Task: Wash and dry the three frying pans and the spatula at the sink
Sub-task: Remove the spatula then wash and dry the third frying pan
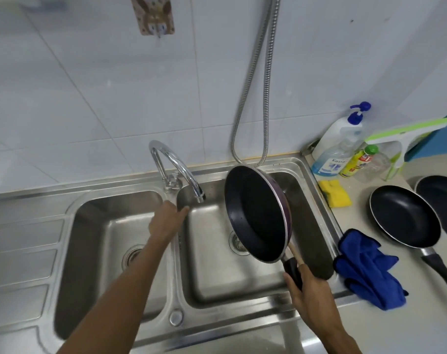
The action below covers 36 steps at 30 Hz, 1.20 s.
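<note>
There are three frying pans. The first pan [258,215] is tilted over the right basin [217,277] at centre, its handle gripped by the right hand [309,295]. The second pan [403,215] and third pan [442,203] lie on the worktop [370,325] at the right. The left hand [166,222] is near the one tap [176,162]; its fingers are hidden, so I cannot tell its grip.

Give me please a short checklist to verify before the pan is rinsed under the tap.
1. Right hand grips the frying pan by its handle: ok.
2. Pan is held over the right basin: ok.
3. Faucet spout points into that basin: ok.
4. Left hand holds nothing, just below the spout: ok.
5. Water is running: cannot tell.
6. Blue cloth lies on the counter beside the basin: ok.
</note>
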### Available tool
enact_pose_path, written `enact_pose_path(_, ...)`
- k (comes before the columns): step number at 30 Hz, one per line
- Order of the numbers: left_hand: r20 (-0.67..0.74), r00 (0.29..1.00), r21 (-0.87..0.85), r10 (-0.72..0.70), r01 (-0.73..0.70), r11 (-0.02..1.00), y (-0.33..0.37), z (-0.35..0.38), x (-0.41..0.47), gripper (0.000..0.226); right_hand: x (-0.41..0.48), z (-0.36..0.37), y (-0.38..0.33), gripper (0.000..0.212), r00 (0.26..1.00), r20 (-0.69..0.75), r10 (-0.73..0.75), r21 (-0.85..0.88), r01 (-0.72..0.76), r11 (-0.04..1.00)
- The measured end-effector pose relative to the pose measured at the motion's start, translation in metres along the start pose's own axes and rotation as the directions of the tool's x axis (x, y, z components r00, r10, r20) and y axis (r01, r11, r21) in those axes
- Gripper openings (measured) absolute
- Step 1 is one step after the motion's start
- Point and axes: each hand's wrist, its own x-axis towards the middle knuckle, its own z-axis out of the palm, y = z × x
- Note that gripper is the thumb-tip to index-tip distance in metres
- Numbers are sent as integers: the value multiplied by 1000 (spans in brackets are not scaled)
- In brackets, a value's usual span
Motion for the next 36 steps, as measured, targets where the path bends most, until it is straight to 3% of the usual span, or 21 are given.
enact_pose_path(3,158,986,43,53,-61,997,-7,34,-52,50,-3,6,-7,29,999,-33,33,65,-31,997)
enact_pose_path(6,413,905,-150,103,-44,988,1,64,-110,48,-9,10,-25,35,994,-6,114,221,-109,969)
enact_pose_path(9,564,819,-291,100,84,953,14,89,-151,61,-19,15,-49,38,978,83,192,437,-209,875)
enact_pose_path(13,719,694,-427,43,393,814,27,112,-182,70,-30,26,-66,55,946,186,267,542,-325,775)
enact_pose_path(16,731,682,-519,17,540,662,30,118,-194,66,-38,36,-73,64,933,210,291,539,-359,762)
enact_pose_path(18,718,696,-538,-12,567,624,28,124,-198,58,-44,42,-74,61,933,199,298,518,-359,776)
enact_pose_path(22,751,653,-530,-100,686,499,28,133,-201,51,-51,50,-75,53,943,172,284,504,-332,797)
enact_pose_path(26,656,742,-624,-139,637,454,35,137,-209,50,-53,47,-67,48,968,135,210,496,-249,832)
enact_pose_path(28,600,786,-660,-150,592,463,38,139,-212,44,-51,41,-56,48,983,149,111,426,-165,890)
enact_pose_path(30,555,815,-686,-164,561,464,41,142,-210,36,-41,27,-32,49,996,71,-48,174,35,984)
enact_pose_path(32,514,845,-708,-145,514,484,42,144,-208,26,-25,2,2,42,977,-101,-188,-116,176,978)
enact_pose_path(34,472,876,-741,-102,457,491,43,143,-210,22,-3,-31,45,27,918,-291,-271,-267,194,944)
enact_pose_path(36,457,887,-759,-72,431,488,44,139,-213,27,22,-57,95,38,916,-342,-209,-372,72,925)
